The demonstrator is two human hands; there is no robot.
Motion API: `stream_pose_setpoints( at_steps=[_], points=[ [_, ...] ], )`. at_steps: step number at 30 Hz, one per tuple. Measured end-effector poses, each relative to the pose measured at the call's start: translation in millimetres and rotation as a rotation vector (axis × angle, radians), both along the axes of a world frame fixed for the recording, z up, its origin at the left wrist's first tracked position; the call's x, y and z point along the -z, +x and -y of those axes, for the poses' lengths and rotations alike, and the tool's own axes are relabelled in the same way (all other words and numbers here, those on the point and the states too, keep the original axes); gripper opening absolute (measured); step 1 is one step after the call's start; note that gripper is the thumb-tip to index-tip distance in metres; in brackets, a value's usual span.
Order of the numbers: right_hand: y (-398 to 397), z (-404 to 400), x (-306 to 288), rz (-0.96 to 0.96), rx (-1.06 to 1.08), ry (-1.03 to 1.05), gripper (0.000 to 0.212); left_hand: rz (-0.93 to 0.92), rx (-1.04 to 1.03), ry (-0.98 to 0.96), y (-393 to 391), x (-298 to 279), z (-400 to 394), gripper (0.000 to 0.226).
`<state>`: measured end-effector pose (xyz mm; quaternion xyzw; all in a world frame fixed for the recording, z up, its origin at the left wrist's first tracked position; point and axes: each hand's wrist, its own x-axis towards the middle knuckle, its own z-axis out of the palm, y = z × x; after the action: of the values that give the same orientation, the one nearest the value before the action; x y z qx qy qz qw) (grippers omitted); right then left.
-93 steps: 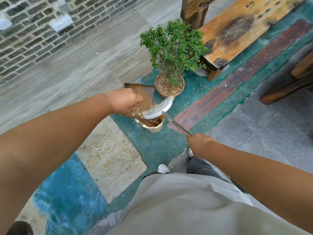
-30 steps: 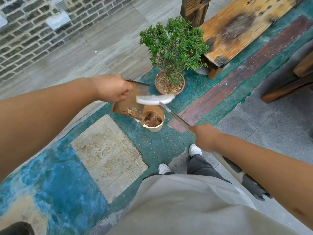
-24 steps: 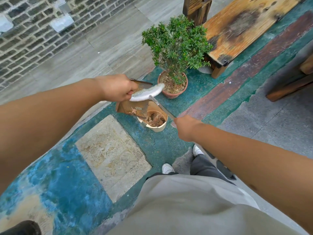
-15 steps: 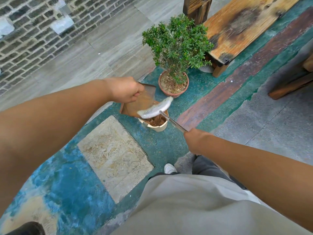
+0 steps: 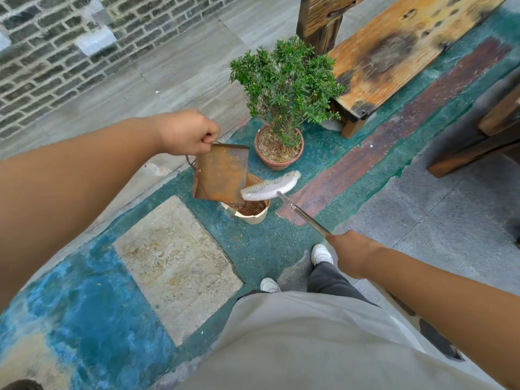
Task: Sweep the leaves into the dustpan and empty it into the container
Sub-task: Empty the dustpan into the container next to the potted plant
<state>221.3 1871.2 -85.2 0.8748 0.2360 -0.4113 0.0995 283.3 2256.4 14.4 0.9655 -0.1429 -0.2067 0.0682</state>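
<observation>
My left hand grips the handle of a rusty brown dustpan, which hangs tipped steeply, mouth down, over a small beige container. Brown leaf litter fills the container. My right hand holds the metal handle of a brush. Its white head with pale bristles hovers at the dustpan's lower right edge, just above the container's rim.
A potted green shrub in a terracotta pot stands just beyond the container. A weathered wooden bench is at the upper right. My white shoes stand on the painted green floor near a pale stone slab.
The dustpan has been raised and tipped steeper over the container. The brush head swept across the pan and now sits at its lower right edge.
</observation>
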Motion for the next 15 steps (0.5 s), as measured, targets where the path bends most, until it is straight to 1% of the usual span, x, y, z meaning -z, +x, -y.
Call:
stream_pose_setpoints(
  at_steps=[4, 8, 10, 12, 15],
  points=[
    [11, -1, -16, -0.076, 0.185, 0.087, 0.062, 0.069, -0.192, -0.071, -1, -16, -10, 0.033],
    [13, -1, -24, -0.165, 0.307, 0.183, 0.047, 0.072, -0.304, -0.132, -11, -22, -13, 0.031],
    [11, 1, -22, -0.247, 0.458, 0.253, 0.042, 0.085, -0.361, -0.174, -18, -24, -12, 0.032],
    [11, 5, -20, -0.371, 0.671, 0.351, 0.043, 0.116, -0.445, -0.226, -22, -23, -11, 0.033],
    [8, 13, -22, -0.441, 0.779, 0.406, 0.043, 0.182, -0.55, -0.294, -27, -21, -3, 0.033]
  ],
)
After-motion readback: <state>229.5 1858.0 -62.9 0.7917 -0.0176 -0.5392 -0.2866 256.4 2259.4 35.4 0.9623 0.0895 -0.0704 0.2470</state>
